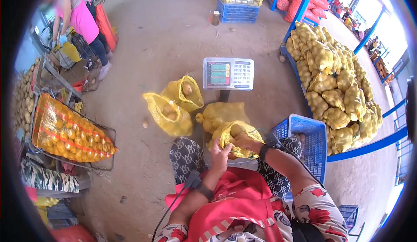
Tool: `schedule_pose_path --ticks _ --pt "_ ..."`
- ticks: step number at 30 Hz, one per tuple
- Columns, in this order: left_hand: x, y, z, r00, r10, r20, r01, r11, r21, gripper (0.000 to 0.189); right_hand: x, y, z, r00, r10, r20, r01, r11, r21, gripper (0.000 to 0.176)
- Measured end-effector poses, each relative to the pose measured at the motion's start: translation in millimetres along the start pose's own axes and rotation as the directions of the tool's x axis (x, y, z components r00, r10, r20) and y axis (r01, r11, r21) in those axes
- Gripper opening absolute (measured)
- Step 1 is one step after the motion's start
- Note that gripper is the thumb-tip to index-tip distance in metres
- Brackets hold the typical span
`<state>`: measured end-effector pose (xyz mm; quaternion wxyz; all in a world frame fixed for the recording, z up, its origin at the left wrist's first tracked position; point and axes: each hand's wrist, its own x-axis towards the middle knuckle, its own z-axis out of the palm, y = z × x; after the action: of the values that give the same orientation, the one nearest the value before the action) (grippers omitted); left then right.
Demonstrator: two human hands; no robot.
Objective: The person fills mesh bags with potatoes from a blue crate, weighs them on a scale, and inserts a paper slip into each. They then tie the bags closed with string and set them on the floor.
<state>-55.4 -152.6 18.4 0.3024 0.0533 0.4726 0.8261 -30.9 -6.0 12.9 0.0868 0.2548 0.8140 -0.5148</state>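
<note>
A yellow mesh bag [226,134] of potatoes stands with its mouth open in front of my knees. My left hand [220,153] pinches the near left side of its rim. At the near right side, my right hand [248,144] has its fingers closed on the mesh, some of them hidden by the folds. Just behind lies a closed yellow mesh bag [225,113], touching the one I hold. Two more open mesh bags [171,119] [186,93] with potatoes sit on the floor to the left. A weighing scale display [228,73] rises beyond the bags on a post.
A blue plastic crate [309,144] stands by my right knee. Filled potato bags [336,81] are piled on a blue-framed rack at right. On the left, a large orange mesh sack [69,131] leans on a cart. A person in a pink apron [84,20] bends at upper left.
</note>
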Motion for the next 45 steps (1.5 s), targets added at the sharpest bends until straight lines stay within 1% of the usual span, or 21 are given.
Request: schedule_pose_path --ticks 3,4,6,7,8,9,10,12,13,22,24,25,26,27,28,30,34,37,41,43,45 --pt "-1 8 -2 0.999 -0.022 -0.039 0.029 0.984 0.174 0.035 9 3 7 0.998 0.054 -0.021 -0.054 0.998 0.008 0.037" --pt "1 4 -3 0.999 -0.025 -0.038 0.031 0.983 0.179 0.035 13 -1 4 0.999 0.035 -0.024 -0.037 0.995 -0.093 0.035" --pt "5 -8 -7 0.989 0.141 -0.032 -0.131 0.966 0.224 0.037 16 -14 -9 1.0 0.018 -0.021 -0.022 0.982 -0.19 0.033" --pt "0 2 0 0.99 0.139 -0.031 -0.128 0.965 0.228 0.037 15 -27 -21 0.983 0.162 0.09 -0.14 0.967 -0.215 0.048" --pt "-7 13 6 0.996 0.043 -0.081 -0.023 0.972 0.234 0.039 13 -32 -27 0.933 0.302 0.195 -0.25 0.935 -0.251 0.066" --pt "-11 20 9 0.99 -0.051 -0.131 0.081 0.969 0.234 0.041 28 3 -21 0.969 0.176 0.176 -0.148 0.976 -0.161 0.063" --pt "-13 20 9 0.99 -0.05 -0.13 0.08 0.968 0.239 0.041 23 1 -22 0.969 0.173 0.176 -0.146 0.977 -0.157 0.063" --pt "-15 19 7 0.992 -0.064 -0.11 0.088 0.968 0.235 0.045 16 -2 -26 0.99 -0.064 0.125 0.084 0.983 -0.16 0.031" --pt "-16 17 6 0.992 -0.063 -0.109 0.088 0.967 0.238 0.045 15 -2 -26 0.99 -0.066 0.124 0.085 0.984 -0.158 0.031" --pt "-17 5 -3 0.996 -0.073 -0.044 0.082 0.964 0.252 0.047 3 -24 -30 0.987 0.009 0.162 0.03 0.971 -0.236 0.03" --pt "-17 2 -2 0.999 -0.035 -0.038 0.043 0.97 0.238 0.05 3 -26 -30 0.973 0.154 0.17 -0.127 0.978 -0.164 0.03" --pt "-17 3 -1 0.999 -0.035 -0.039 0.043 0.97 0.238 0.05 14 -11 -27 0.973 0.154 0.17 -0.126 0.978 -0.164 0.03" --pt "-17 5 0 0.999 -0.035 -0.026 0.04 0.969 0.243 0.05 36 19 -21 0.987 0.068 0.145 -0.024 0.958 -0.286 0.031" --pt "-18 5 0 0.999 -0.036 -0.013 0.038 0.968 0.248 0.05 34 13 -21 0.991 -0.02 0.131 0.072 0.912 -0.404 0.032" --pt "-18 5 1 0.999 -0.038 -0.013 0.04 0.968 0.249 0.05 29 9 -23 0.991 -0.019 0.131 0.07 0.913 -0.402 0.032" --pt "-19 5 1 0.999 -0.033 -0.003 0.032 0.971 0.236 0.052 16 -5 -31 0.983 0.153 0.097 -0.114 0.939 -0.325 0.053" --pt "-17 1 0 0.999 -0.046 0.001 0.044 0.97 0.24 0.054 5 -8 -35 0.987 0.16 0.005 -0.152 0.945 -0.29 0.049" --pt "-18 0 -1 0.998 -0.069 0.016 0.064 0.973 0.221 0.058 1 -14 -38 0.992 0.128 -0.001 -0.11 0.85 -0.515 0.04" --pt "-19 -1 0 0.994 -0.087 0.062 0.065 0.953 0.294 0.064 -19 -29 -46 0.963 0.268 0.016 -0.25 0.916 -0.313 0.038" --pt "-22 0 2 0.991 -0.1 0.091 0.064 0.942 0.331 0.065 -22 -21 -46 1.0 -0.002 -0.003 0.001 0.98 -0.198 0.034" --pt "-25 -2 7 0.986 -0.083 0.142 -0.03 0.755 0.655 0.071 15 23 -36 0.995 -0.067 0.073 0.086 0.95 -0.3 0.031"
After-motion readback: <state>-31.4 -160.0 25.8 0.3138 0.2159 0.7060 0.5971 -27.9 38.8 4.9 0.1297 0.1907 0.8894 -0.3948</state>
